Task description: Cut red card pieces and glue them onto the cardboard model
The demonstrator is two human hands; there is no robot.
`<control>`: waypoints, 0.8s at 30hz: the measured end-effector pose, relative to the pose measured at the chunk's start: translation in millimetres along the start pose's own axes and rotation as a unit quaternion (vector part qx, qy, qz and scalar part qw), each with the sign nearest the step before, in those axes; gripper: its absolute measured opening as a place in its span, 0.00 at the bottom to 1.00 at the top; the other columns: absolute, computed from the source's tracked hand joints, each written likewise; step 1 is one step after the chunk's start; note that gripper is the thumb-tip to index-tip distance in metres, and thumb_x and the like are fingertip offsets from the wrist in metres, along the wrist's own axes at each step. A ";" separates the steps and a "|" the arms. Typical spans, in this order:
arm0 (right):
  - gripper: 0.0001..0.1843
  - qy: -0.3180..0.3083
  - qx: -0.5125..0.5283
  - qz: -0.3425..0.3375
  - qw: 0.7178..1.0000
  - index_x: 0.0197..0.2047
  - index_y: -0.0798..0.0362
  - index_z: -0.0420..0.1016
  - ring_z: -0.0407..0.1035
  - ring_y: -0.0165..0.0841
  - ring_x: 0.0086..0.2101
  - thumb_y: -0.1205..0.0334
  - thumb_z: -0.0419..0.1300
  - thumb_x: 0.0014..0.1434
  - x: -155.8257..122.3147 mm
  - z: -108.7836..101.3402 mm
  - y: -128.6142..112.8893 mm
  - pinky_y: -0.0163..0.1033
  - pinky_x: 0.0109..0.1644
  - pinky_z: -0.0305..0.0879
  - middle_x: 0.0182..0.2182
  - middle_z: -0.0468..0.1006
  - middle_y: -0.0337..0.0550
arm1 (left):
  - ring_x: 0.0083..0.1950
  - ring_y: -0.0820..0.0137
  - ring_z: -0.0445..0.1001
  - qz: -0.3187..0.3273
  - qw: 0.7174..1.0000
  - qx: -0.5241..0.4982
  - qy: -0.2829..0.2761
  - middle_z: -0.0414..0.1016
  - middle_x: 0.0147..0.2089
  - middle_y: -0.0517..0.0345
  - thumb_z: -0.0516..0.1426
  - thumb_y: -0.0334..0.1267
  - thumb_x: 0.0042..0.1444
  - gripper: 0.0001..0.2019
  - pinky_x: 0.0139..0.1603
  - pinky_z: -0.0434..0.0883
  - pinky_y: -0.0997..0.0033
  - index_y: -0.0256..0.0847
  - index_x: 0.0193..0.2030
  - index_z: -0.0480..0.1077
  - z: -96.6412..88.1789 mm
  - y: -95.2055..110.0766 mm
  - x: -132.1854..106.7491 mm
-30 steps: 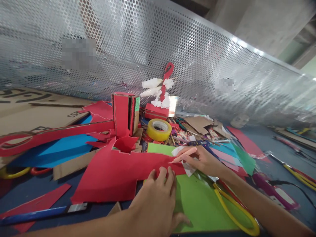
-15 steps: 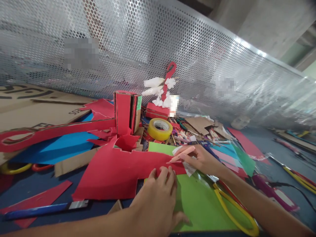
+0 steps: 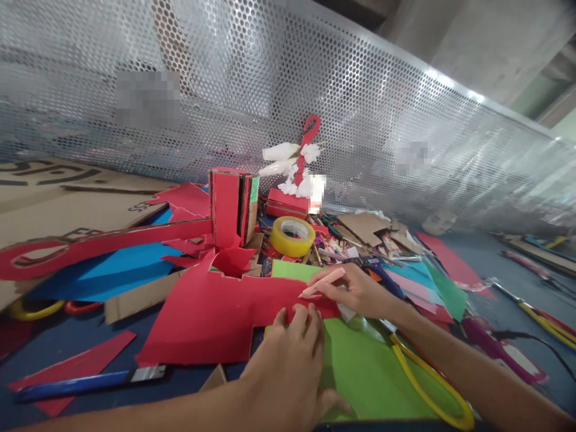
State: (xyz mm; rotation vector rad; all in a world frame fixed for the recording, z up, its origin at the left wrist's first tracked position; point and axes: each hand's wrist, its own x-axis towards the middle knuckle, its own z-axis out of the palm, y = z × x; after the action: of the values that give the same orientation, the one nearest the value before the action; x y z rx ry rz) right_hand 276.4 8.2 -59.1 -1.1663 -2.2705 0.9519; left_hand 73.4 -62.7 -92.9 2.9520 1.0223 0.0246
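A pink pen (image 3: 321, 284) is pinched in my right hand (image 3: 355, 292), its tip against the right part of a red paper sheet (image 3: 202, 321) with cut, uneven edges. My left hand (image 3: 288, 360) lies palm down, fingertips on the near edge of that red sheet and thumb over the green sheet (image 3: 373, 372) beneath. Something whitish, perhaps crumpled paper, shows just under my right hand. Scissors with a yellow handle (image 3: 432, 384) rest on the green sheet, partly hidden by my right forearm.
A red cardboard box shape (image 3: 225, 207) stands behind the sheet, near a yellow tape roll (image 3: 292, 246). A blue cutter knife (image 3: 81, 384) lies at front left. Scraps and sticks are heaped behind my right hand; a purple glue gun (image 3: 499, 348) lies right. Perforated metal panel (image 3: 360, 108) stands behind.
My right hand and the pen have shifted slightly left along the red sheet. My left hand stays pressed in place.
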 end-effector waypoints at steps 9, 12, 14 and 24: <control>0.15 0.001 -0.015 0.011 1.000 0.44 0.48 0.87 0.77 0.34 0.42 0.58 0.57 0.69 -0.8 -3.9 -3.1 0.34 0.41 0.70 0.45 0.85 0.42 | 0.68 0.44 0.62 0.004 1.000 -0.015 -0.008 0.60 0.72 0.31 0.39 0.69 0.65 0.46 0.63 0.67 0.40 0.26 0.70 0.63 0.7 -2.0 -1.9; 0.15 -0.010 -0.014 -0.011 1.000 0.47 0.46 0.86 0.77 0.36 0.44 0.57 0.57 0.69 5.3 1.4 -5.0 0.36 0.46 0.70 0.47 0.85 0.42 | 0.69 0.44 0.61 0.004 1.000 -0.022 -0.022 0.59 0.73 0.31 0.39 0.69 0.65 0.46 0.64 0.67 0.40 0.27 0.71 0.62 -2.5 -2.2 -1.5; 0.15 -0.017 -0.019 -0.020 0.999 0.48 0.46 0.86 0.77 0.36 0.45 0.57 0.57 0.70 8.8 3.0 -6.6 0.37 0.48 0.70 0.47 0.85 0.41 | 0.70 0.44 0.60 0.000 0.999 -0.026 -0.036 0.58 0.73 0.31 0.40 0.69 0.65 0.46 0.64 0.67 0.40 0.27 0.72 0.60 -5.9 -2.3 -0.9; 0.16 -0.024 -0.021 -0.023 0.999 0.48 0.45 0.86 0.77 0.35 0.45 0.55 0.56 0.70 9.4 1.6 -7.9 0.36 0.46 0.70 0.47 0.84 0.40 | 0.69 0.44 0.62 0.004 0.999 -0.010 -0.040 0.58 0.73 0.31 0.40 0.69 0.65 0.46 0.63 0.69 0.41 0.28 0.72 0.60 -7.8 -2.0 -1.2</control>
State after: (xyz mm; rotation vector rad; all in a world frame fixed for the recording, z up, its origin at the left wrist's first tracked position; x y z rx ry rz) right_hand 265.8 12.1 -54.0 -1.1153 -2.3548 0.9299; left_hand 71.0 -61.8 -85.2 2.9132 0.9939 -0.0816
